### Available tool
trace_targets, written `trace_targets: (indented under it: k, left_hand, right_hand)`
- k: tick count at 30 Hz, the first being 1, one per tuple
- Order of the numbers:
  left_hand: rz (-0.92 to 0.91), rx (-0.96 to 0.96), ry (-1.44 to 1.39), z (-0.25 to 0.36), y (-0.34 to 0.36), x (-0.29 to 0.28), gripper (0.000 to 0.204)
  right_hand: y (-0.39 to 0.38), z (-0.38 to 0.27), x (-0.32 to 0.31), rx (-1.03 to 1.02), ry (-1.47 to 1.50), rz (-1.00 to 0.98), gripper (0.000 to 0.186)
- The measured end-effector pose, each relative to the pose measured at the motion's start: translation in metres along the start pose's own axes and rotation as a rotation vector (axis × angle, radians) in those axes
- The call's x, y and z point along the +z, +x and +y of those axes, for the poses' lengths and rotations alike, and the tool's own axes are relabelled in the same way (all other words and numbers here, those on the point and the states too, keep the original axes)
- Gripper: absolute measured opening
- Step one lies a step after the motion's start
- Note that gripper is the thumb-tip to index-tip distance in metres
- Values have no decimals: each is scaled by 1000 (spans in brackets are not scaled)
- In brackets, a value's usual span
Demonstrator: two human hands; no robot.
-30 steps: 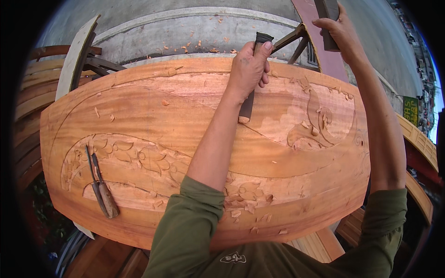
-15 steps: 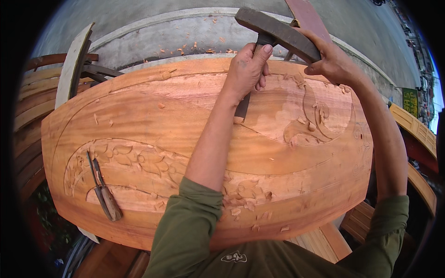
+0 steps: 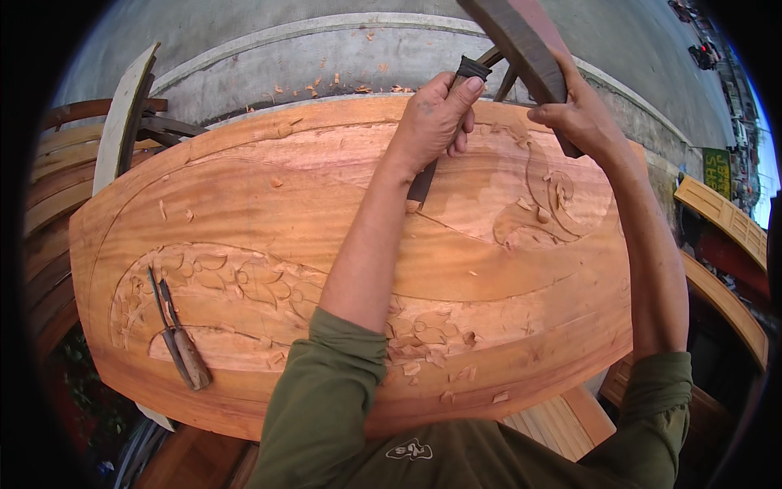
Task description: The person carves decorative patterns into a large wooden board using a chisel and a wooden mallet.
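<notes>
My left hand point(image 3: 438, 114) is closed around a chisel point(image 3: 422, 186), near the top of the carved wooden panel point(image 3: 309, 191). The chisel's dark-banded butt sticks out above my thumb, and its blade slants down to the wood, the tip at a curled chip beside a carved line. In my right hand point(image 3: 585, 122) is one end of a long dark wooden block point(image 3: 521, 49), raised up and right of the chisel and apart from it. The block's far end runs out of the picture. Raised scrolls and leaves point(image 3: 558, 196) stand out on the panel's right.
Two more chisels point(image 3: 181, 346) lie side by side on the panel's lower left. Loose shavings point(image 3: 415, 367) are scattered over it. A pale board point(image 3: 122, 122) stands at the left edge beside stacked slats point(image 3: 61, 171). Beyond the panel runs a concrete kerb point(image 3: 244, 73).
The wooden block has lifted up and to the right, off the chisel's butt, with my right hand. My left hand and the chisel stay nearly where they were.
</notes>
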State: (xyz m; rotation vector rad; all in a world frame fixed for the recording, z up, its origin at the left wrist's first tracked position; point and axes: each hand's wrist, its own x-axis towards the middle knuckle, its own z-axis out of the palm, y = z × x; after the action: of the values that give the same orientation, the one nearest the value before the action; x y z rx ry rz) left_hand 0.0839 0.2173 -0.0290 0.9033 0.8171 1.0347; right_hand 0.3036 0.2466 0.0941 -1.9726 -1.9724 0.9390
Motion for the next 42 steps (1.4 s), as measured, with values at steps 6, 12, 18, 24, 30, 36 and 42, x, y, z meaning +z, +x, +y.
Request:
trace_targets:
  k: [6,12,18,24,30,36,42]
  left_hand:
    - [-20,15,57,7,-4,10,47]
    - [-138,-46,-38,53,-34,3,56]
    - [40,145,160,120,-69,-3,48]
    - [266,-35,1156,60,-123,-17,55]
    - [204,42,1365,10,-206,17,35]
    - [260,-218,1379,41,-298,31,34]
    - [653,-176,1519,73,-314,-2,42]
  right_hand:
    - [-14,44,4,-337,-87,150,93]
    - [-82,36,12,-179,124,89,99]
    - [-227,109,42,146,921,329,87]
    - [-307,153,83,101,1172,481,66]
    - [-314,165,75,35,1396,574,58]
    - [-317,165,77,19,1366,594,49]
    - [-319,163,76,10,1340,664,47]
